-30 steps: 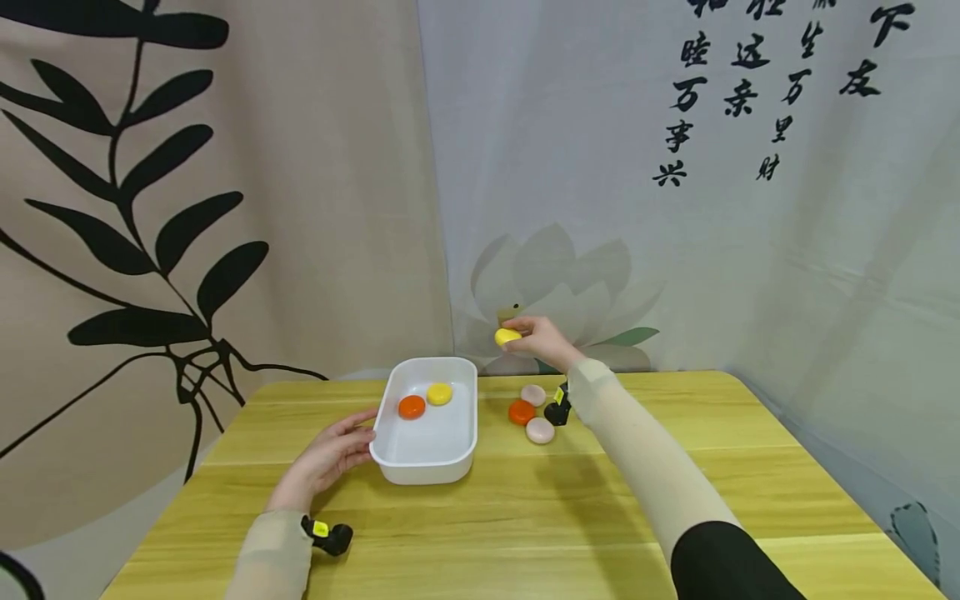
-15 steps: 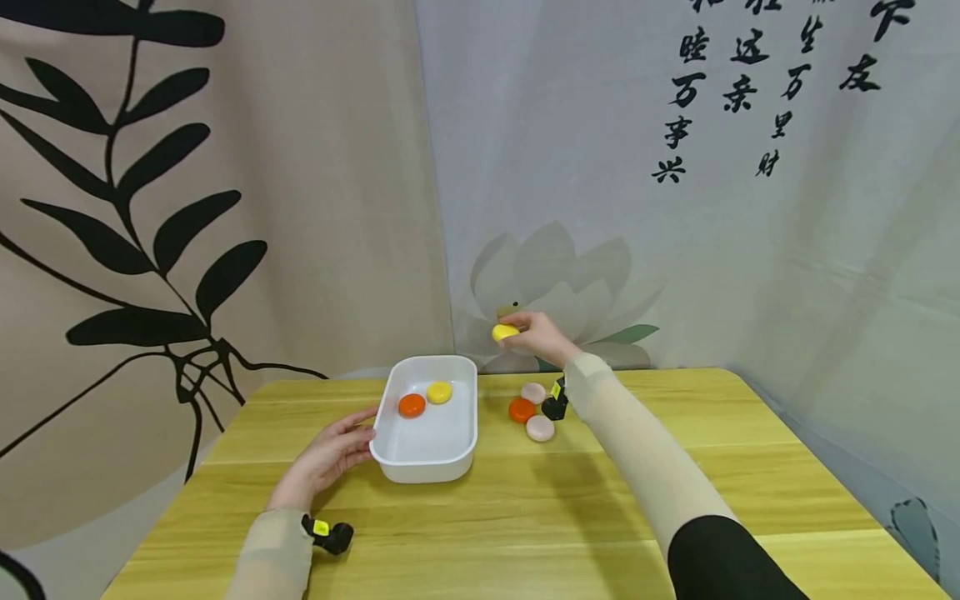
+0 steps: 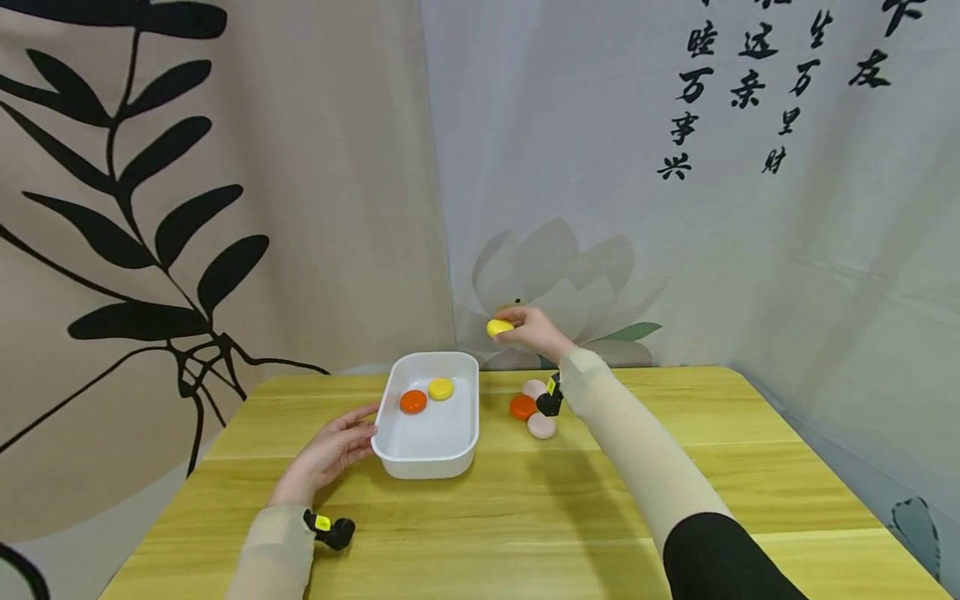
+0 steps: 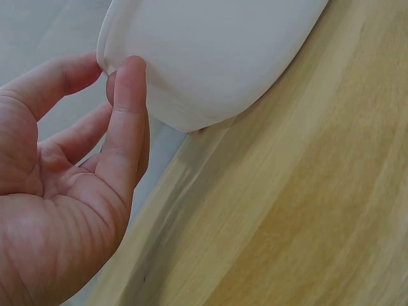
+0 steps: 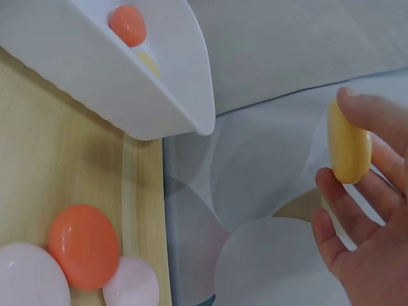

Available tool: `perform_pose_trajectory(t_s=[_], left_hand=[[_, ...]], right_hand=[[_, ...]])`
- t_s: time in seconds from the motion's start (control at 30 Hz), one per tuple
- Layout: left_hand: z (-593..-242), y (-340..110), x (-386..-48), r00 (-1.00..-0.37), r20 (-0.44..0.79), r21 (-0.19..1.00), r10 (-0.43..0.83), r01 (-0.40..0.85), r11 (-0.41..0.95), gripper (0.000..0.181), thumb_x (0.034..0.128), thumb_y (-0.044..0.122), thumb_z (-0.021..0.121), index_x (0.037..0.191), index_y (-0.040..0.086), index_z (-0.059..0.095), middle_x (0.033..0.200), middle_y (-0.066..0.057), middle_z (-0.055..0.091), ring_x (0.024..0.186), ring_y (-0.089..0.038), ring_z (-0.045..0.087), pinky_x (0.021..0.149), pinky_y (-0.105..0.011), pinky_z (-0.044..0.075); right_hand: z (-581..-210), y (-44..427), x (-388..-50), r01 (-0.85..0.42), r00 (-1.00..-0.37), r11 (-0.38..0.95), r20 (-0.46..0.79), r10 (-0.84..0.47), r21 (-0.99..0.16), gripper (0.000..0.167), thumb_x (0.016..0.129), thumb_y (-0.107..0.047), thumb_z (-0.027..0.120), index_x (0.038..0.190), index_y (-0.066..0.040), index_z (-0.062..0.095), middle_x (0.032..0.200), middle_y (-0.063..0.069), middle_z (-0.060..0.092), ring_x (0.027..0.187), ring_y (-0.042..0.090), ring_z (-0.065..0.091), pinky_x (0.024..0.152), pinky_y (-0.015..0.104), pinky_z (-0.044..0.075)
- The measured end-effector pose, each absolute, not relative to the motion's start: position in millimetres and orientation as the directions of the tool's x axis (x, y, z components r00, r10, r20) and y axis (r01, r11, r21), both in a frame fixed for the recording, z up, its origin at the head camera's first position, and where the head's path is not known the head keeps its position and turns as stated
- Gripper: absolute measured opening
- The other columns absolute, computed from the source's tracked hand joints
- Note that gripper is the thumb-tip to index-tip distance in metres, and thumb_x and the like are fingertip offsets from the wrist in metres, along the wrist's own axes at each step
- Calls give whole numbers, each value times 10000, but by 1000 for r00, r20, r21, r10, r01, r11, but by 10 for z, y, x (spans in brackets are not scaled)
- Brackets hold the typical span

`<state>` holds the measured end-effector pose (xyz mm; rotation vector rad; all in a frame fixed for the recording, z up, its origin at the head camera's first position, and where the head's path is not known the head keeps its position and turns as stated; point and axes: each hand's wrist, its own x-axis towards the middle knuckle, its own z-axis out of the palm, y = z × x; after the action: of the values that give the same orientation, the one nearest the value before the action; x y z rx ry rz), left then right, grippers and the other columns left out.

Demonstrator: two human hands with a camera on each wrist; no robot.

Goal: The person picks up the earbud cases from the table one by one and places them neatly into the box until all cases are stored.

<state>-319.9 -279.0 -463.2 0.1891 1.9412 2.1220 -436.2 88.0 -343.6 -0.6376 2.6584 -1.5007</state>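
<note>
A person works at a wooden worktop (image 3: pixel 465 542). The right hand (image 3: pixel 534 330) pinches a smooth yellow disc (image 3: pixel 499 327) between thumb and fingers; in the right wrist view the disc stands on edge, clear of everything but that hand. It is raised to the right of the far end of a white tray (image 3: pixel 427 470), outside it. The left hand (image 3: pixel 330 454) lies at the tray's left side, its loosely extended fingers touching the rim and wall, seemingly steadying it.

Toward the tray's far end lie a flat orange disc (image 3: pixel 412 402) and a second yellow disc (image 3: pixel 440 388), side by side. On the worktop to the tray's right sit another orange disc (image 3: pixel 522 407) and two pale pink discs (image 3: pixel 542 426), bunched together.

The step in hand looks like carrying one disc through the air. A next move to the tray would call for shifting left over the rim, lowering, then releasing gently.
</note>
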Motion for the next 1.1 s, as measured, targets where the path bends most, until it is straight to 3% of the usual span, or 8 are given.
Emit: perform_pose_trajectory(t_s=[0.23,0.53,1.1], left_hand=[[-4621,-2783,-3211,-956,-69,993,286,-94,-76,613,982,69,553,1495,-55,241,1137,-182,603,871,-197,653,799,-288,559],[-4628,-2783,-3209,-958,-74,993,277,-95,-64,613,975,72,564,1490,-51,256,1202,-235,577,901,-209,655,824,-306,555],[-4646,-2770,-3211,-963,-84,993,256,-102,-58,607,975,69,562,1493,-37,265,1207,-231,569,902,-196,653,834,-305,551]], right_hand=[[-3512,827,-4435,-337,-914,467,166,-369,-817,474,835,-128,755,1278,-32,616,1258,113,606,1039,256,576,898,332,499],[-3556,736,-4456,-369,-902,455,194,-385,-811,450,816,-117,770,1237,-26,640,1185,106,643,1012,231,591,885,315,504],[-3684,601,-4462,-367,-899,479,173,-402,-797,436,826,-123,764,1238,-40,646,1213,96,642,1054,233,593,929,354,499]])
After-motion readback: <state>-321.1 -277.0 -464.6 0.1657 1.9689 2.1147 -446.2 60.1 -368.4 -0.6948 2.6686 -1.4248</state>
